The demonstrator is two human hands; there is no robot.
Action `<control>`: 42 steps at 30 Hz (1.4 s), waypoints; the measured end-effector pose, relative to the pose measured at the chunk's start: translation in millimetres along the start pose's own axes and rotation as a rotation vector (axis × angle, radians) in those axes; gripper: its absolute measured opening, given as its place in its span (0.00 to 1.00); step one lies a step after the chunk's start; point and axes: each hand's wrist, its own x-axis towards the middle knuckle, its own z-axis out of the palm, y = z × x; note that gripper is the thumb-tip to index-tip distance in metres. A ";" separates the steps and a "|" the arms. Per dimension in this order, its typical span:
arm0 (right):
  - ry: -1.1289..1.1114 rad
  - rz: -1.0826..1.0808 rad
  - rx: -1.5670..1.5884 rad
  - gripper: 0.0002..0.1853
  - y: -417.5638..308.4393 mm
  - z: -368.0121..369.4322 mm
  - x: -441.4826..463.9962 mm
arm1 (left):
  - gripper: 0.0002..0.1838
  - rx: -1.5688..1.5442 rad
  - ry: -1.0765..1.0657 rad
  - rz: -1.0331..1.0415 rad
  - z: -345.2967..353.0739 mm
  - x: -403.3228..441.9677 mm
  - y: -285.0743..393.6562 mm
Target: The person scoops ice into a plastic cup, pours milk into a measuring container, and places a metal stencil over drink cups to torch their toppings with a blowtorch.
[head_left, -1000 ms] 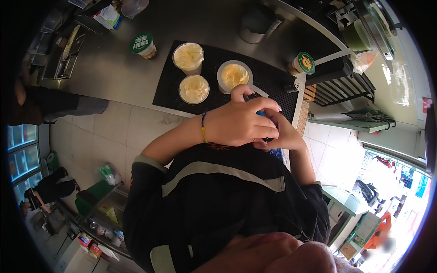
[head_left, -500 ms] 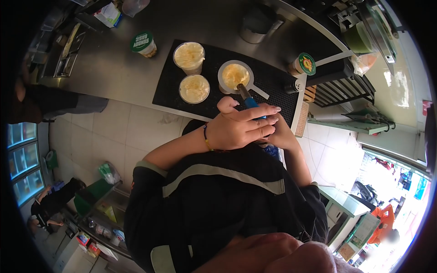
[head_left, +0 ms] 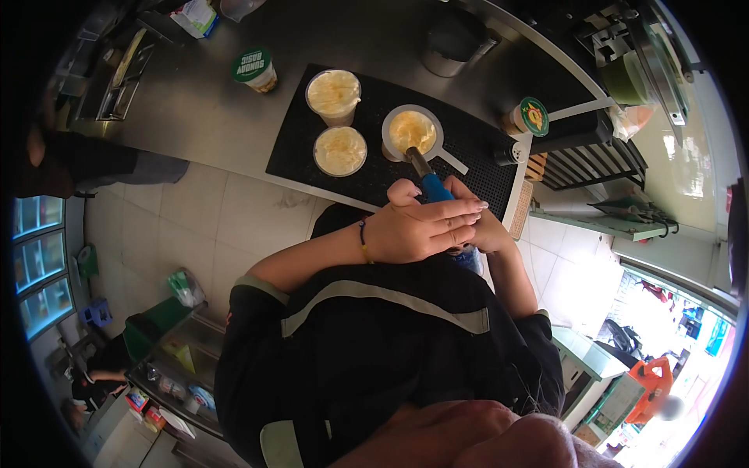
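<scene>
A blowtorch [head_left: 435, 187] with a metal nozzle and blue body points at the browned creamy top of a cup [head_left: 412, 131]. Around that cup's rim sits a pale ring with a handle [head_left: 452, 162]. My right hand [head_left: 488, 230] is wrapped round the torch, partly hidden behind my left hand. Across the torch body lies my left hand [head_left: 421, 228], its fingers bent over it and its thumb raised. Part of a blue canister [head_left: 470, 261] shows below the hands. Beside the ringed cup stand two more cream-topped cups [head_left: 333, 93] [head_left: 340, 151], both yellowish on top.
The cups stand on a black mat [head_left: 292, 148] on a steel counter [head_left: 211, 117]. A green-lidded cup [head_left: 254, 69] is at left, another lidded cup [head_left: 528, 117] at right. Nearby are a metal pitcher [head_left: 449, 51] and a small dark shaker [head_left: 509, 153]. Another person's leg [head_left: 117, 168] shows at left.
The view has shifted slightly, so the counter items sit a little further right. Both hands keep hold of the torch, its nozzle still at the ringed cup. The person in the background at lower left has moved.
</scene>
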 end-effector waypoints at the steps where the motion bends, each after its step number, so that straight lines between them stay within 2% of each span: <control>1: 0.006 -0.014 -0.026 0.21 3.7 -1.7 0.1 | 0.14 -0.004 0.000 -0.002 1.0 0.1 0.7; 9: 0.041 0.014 -0.098 0.20 -1.4 -1.5 -3.3 | 0.14 -0.036 0.025 -0.012 10.1 -3.2 2.0; 12: 0.066 0.042 -0.092 0.20 -8.9 1.5 -7.2 | 0.13 0.010 -0.035 0.009 2.8 5.7 1.2; 14: 0.063 0.126 0.013 0.23 -31.4 6.9 -15.6 | 0.13 -0.102 -0.007 -0.027 4.7 6.4 0.4; 15: 0.016 0.087 -0.099 0.26 -28.6 3.1 -16.6 | 0.12 -0.158 0.006 -0.044 5.4 6.9 -0.3; 17: -0.069 0.008 -0.320 0.32 -20.6 -4.1 -18.9 | 0.10 -0.295 -0.131 0.007 -4.4 17.4 -7.6; 18: -0.096 0.233 -0.325 0.39 -25.8 -5.1 -22.5 | 0.09 -0.367 -0.198 0.030 -11.3 24.9 -10.9; 21: -0.143 0.067 -0.427 0.38 -43.9 6.2 -21.1 | 0.12 -0.489 -0.489 0.118 -37.1 47.9 -26.5; 22: -0.126 -0.055 -0.549 0.40 -50.5 8.3 -21.1 | 0.14 -0.515 -0.430 0.130 -32.3 48.5 -32.0; 24: 0.054 -0.072 -0.472 0.40 -86.2 19.0 -32.9 | 0.16 -0.341 -0.259 0.133 -43.3 55.1 -25.7; 25: 0.163 -0.165 -0.452 0.39 -97.5 19.6 -46.2 | 0.17 -0.253 -0.170 0.137 -51.0 59.5 -21.0; 26: 0.300 -0.428 -0.374 0.39 -99.6 14.8 -68.7 | 0.20 -0.200 -0.112 0.091 -62.3 58.8 -16.0; 27: 0.372 -0.734 -0.256 0.38 -93.3 9.7 -91.7 | 0.19 -0.175 -0.047 0.057 -68.6 53.1 -14.4; 28: 0.341 -0.986 -0.170 0.38 -92.2 0.2 -121.3 | 0.19 -0.114 0.023 0.031 -76.3 46.8 -13.5; 30: 0.101 -0.891 -0.350 0.28 -117.8 -34.4 -172.1 | 0.19 -0.127 0.145 -0.035 -86.6 37.0 -14.9; 32: 0.536 -0.651 -0.993 0.25 -89.9 -32.1 -162.1 | 0.19 -0.245 0.283 -0.094 -85.6 34.4 -21.1; 34: 0.821 -0.799 -0.828 0.28 -74.7 24.0 -110.2 | 0.17 -0.296 0.325 -0.105 -83.0 32.7 -24.7; 36: 0.775 -0.992 -0.805 0.29 -62.3 38.4 -129.4 | 0.15 -0.242 0.314 -0.136 -84.3 32.5 -26.7; 37: 0.736 -1.003 -0.803 0.29 -57.4 39.2 -139.4 | 0.15 -0.253 0.327 -0.136 -83.0 29.9 -25.3; 38: 0.773 -0.938 -0.772 0.30 -48.9 35.4 -145.2 | 0.15 -0.261 0.342 -0.123 -81.5 28.7 -27.2; 41: 1.097 -0.474 -0.440 0.32 39.5 -14.7 -153.1 | 0.14 -0.283 0.391 -0.097 -80.6 30.9 -27.7; 42: 1.011 -0.536 -0.342 0.32 38.1 -20.3 -148.6 | 0.14 -0.292 0.396 -0.099 -80.2 29.7 -29.9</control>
